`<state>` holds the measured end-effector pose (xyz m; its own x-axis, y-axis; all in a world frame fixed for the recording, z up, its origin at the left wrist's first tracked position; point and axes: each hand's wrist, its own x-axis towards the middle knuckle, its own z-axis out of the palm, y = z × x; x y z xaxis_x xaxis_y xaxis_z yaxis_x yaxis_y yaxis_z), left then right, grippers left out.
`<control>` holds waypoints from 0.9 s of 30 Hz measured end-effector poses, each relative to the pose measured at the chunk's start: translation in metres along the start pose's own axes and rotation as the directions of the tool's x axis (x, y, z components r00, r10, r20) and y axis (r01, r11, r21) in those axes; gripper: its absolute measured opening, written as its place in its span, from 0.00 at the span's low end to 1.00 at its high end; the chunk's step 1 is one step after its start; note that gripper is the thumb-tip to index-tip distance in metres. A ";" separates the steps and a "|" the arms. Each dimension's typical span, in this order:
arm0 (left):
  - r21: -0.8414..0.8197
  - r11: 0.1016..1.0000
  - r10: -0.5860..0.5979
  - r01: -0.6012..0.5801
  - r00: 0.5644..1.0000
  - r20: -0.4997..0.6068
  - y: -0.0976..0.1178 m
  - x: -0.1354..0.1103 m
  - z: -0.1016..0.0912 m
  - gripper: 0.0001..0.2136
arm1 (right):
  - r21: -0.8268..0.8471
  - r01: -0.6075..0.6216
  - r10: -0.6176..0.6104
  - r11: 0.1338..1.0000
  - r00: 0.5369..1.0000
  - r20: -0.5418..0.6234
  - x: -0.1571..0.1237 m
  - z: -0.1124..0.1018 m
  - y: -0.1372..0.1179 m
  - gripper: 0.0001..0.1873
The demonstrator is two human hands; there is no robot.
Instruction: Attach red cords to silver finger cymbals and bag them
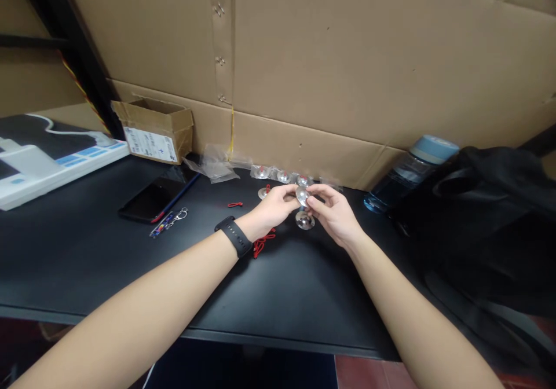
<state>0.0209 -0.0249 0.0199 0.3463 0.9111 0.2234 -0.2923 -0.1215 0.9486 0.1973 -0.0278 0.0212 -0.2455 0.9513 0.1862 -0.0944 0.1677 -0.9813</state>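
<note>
My left hand point(273, 206) and my right hand point(332, 212) meet over the black table point(130, 261), both pinching a small shiny metal disc point(302, 195) between their fingertips. A second metal disc point(304, 220) lies on the table just under them. Red cord point(263, 243) trails from beneath my left hand. Several more metal discs point(282, 176) sit in a row behind, near the cardboard wall. A black band is on my left wrist.
A short red cord piece point(235, 205), a black phone point(150, 199), a pen and a keyring point(168, 221) lie left. A small cardboard box point(154, 129), clear plastic bags point(215, 166), a white device point(47, 157), a water bottle point(410, 172) and a black bag point(486, 215) surround the spot.
</note>
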 end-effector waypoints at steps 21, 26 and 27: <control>-0.172 0.985 -0.051 0.036 0.995 -0.089 -0.020 0.004 0.000 0.15 | -0.267 0.150 -0.165 0.952 0.986 -0.035 0.001 0.003 0.010 0.22; -0.065 0.998 -0.007 0.000 0.995 -0.100 -0.010 0.003 -0.001 0.12 | -0.247 0.131 -0.147 0.960 0.988 -0.048 -0.001 0.007 0.008 0.22; -0.046 0.999 0.011 -0.015 0.995 -0.095 -0.008 0.003 -0.001 0.11 | -0.235 0.122 -0.138 0.964 0.989 -0.053 -0.001 0.008 0.008 0.23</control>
<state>0.0237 -0.0207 0.0129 0.2570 0.9431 0.2111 -0.3384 -0.1168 0.9337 0.1895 -0.0293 0.0138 -0.1789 0.9313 0.3172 0.1055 0.3387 -0.9350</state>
